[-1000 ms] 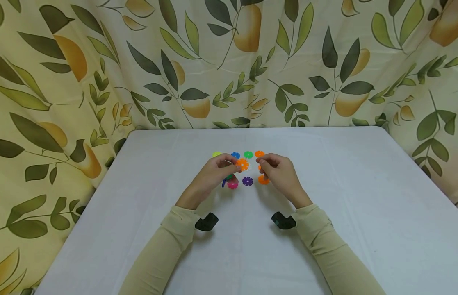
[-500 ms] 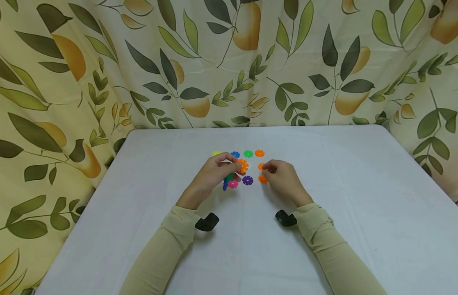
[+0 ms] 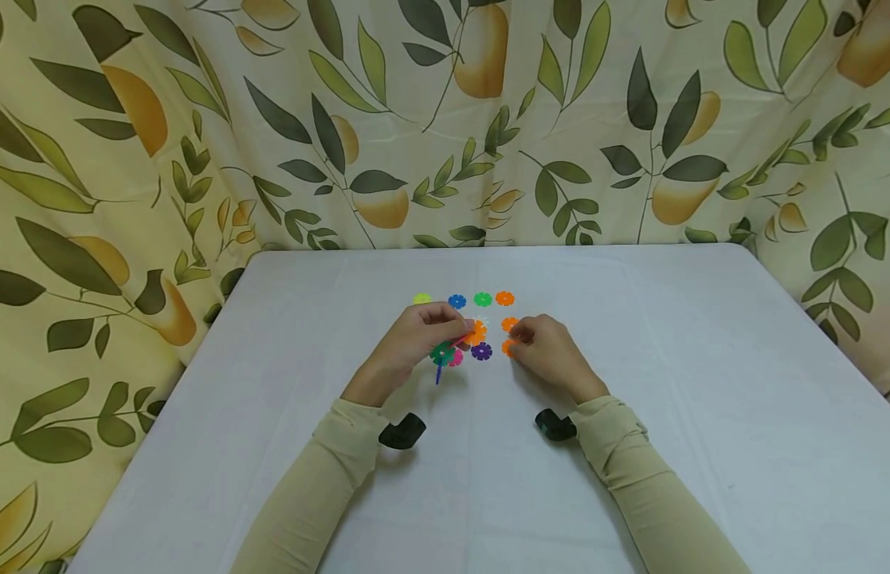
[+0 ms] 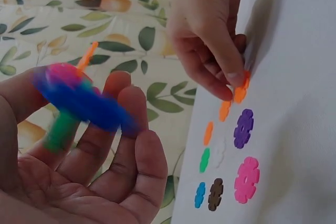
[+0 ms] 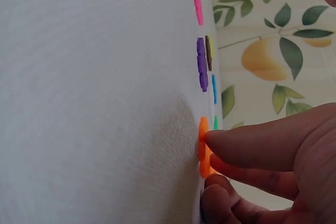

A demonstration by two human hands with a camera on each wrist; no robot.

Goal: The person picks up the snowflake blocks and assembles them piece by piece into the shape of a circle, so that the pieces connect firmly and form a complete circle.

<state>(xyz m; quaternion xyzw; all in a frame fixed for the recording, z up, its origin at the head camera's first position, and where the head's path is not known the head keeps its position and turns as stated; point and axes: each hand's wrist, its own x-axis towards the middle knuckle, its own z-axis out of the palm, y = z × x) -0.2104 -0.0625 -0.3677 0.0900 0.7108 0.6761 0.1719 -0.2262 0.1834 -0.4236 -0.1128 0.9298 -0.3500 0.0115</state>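
My left hand (image 3: 416,339) holds a joined cluster of notched flower-shaped plastic discs (image 4: 86,106) above the table. Orange, pink, green and blue discs make up the cluster; it is blurred in the left wrist view. At the right of the layout, my right hand (image 3: 552,355) pinches an orange disc (image 5: 203,140) at table level, thumb on one face and fingers on the far side. A second orange disc (image 3: 510,324) lies just behind it. Nearby on the cloth are a purple disc (image 4: 243,128) and a pink disc (image 4: 247,180).
More loose discs lie toward the back: yellow (image 3: 421,299), blue (image 3: 456,301), green (image 3: 483,300) and orange (image 3: 505,298). A brown disc (image 4: 215,194) and a white disc (image 4: 220,153) lie among them. A leaf-patterned curtain (image 3: 445,159) hangs behind the white table (image 3: 667,359).
My right hand has moved from beside the cluster down to the front orange disc. The cluster in my left hand has tilted, its blue disc now hanging lower.
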